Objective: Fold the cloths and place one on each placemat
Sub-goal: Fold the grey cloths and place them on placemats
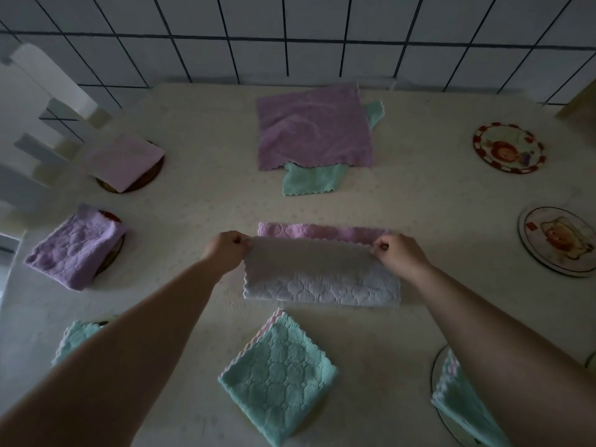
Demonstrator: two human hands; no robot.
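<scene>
We've got both hands pinching the purple cloth (321,272) mid-table (200,201). Left hand (225,250) grips one lifted corner, right hand (401,254) the other.

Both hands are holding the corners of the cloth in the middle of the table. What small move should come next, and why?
Probably carry the pinched edge forward and lay it on the far edge. The left hand and right hand each pinch a near corner of the purple cloth, lifted and folded partway over, its pale underside up. A purple strip at the far side remains uncovered, so the first fold looks unfinished.
</scene>
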